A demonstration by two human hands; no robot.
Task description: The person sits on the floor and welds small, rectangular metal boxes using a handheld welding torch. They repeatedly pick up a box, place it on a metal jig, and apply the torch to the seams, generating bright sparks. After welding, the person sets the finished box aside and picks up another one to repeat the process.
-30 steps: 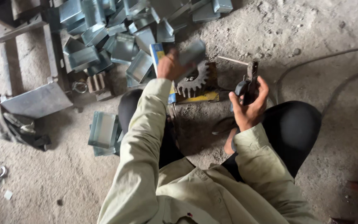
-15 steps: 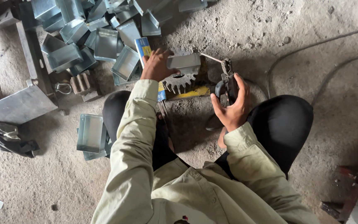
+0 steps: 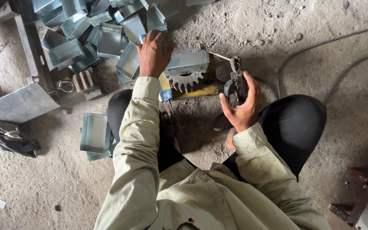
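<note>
**Hands on holder and metal box, seated on the floor**

Nearest, a single folded metal tray (image 3: 94, 132) lying flat on the dusty floor (image 3: 43, 187) beside the left knee. Further out, right hand (image 3: 241, 104) closed around a dark welding electrode holder (image 3: 236, 81), its thin rod (image 3: 220, 56) angled toward the metal box (image 3: 187, 62). Left hand (image 3: 154, 53) pressed palm-down on that box (fingers curled over its far end), the box resting across a toothed gear (image 3: 187, 81) on a yellow bar (image 3: 196, 90). Beyond, a heap of metal trays (image 3: 86, 30) toward the floor's far left corner.
</note>
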